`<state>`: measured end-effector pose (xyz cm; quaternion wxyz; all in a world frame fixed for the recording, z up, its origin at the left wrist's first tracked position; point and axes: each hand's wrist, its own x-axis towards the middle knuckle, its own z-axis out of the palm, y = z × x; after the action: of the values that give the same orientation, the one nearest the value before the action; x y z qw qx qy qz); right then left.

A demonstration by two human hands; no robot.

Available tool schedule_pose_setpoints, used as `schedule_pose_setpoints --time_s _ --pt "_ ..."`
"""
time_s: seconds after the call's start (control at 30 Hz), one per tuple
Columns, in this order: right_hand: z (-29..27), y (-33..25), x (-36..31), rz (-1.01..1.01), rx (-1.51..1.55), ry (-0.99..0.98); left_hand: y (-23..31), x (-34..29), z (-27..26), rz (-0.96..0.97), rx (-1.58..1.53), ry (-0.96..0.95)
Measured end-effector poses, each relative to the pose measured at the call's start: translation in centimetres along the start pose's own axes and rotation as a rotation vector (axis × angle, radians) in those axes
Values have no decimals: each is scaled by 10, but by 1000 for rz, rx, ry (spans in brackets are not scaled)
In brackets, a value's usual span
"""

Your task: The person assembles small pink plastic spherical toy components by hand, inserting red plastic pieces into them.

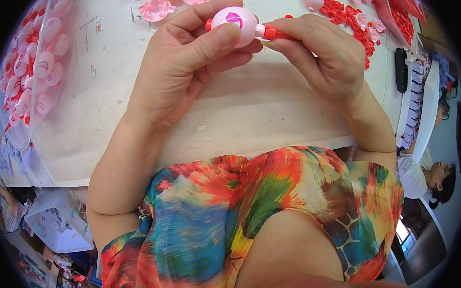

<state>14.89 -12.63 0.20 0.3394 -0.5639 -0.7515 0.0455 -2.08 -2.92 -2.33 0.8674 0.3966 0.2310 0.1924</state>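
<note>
Between the thumb and fingers of my left hand (190, 53) is a pink ball-shaped plastic piece (242, 22) with a purple print and a short pale neck on its right. A bit of red shows at the ball's left side. My right hand (327, 52) pinches a red plastic part (274, 33), which meets the end of the neck. How far the red part sits on the neck is hidden by my fingers. Both hands are above the far part of the white table (224, 118).
A clear container (42, 64) at the left holds many similar pink balls. Translucent pink shells (155, 10) lie beyond my left hand. Red small parts (338, 10) are heaped at the far right, beside a red basket (399, 13). A black bar-shaped object (401, 69) lies at the right edge.
</note>
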Motion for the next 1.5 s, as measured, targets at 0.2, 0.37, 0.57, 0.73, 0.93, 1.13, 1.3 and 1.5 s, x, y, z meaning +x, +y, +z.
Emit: schedule_pose_setpoints --time_s 0.2,0.37,0.57,0.73,0.93,1.13,1.3,1.5 --pt "-1 -3 0 74 103 -40 -1 0 0 -3 -3 5" --pt "-2 -5 0 93 64 -33 0 0 0 -8 9 -4" --pt "-1 -5 1 34 -67 12 0 2 -1 -9 8 4" --pt "-2 -8 1 50 -91 -16 -1 0 1 -3 34 38" --pt "-1 -6 -3 178 96 -53 -1 0 -1 -13 34 30" --pt "-2 -7 -3 147 2 -59 0 0 0 -22 29 40" --pt "1 -7 -1 56 -61 -31 2 2 0 -23 73 9" --pt "-2 -7 1 108 -19 -43 1 0 2 -16 70 55"
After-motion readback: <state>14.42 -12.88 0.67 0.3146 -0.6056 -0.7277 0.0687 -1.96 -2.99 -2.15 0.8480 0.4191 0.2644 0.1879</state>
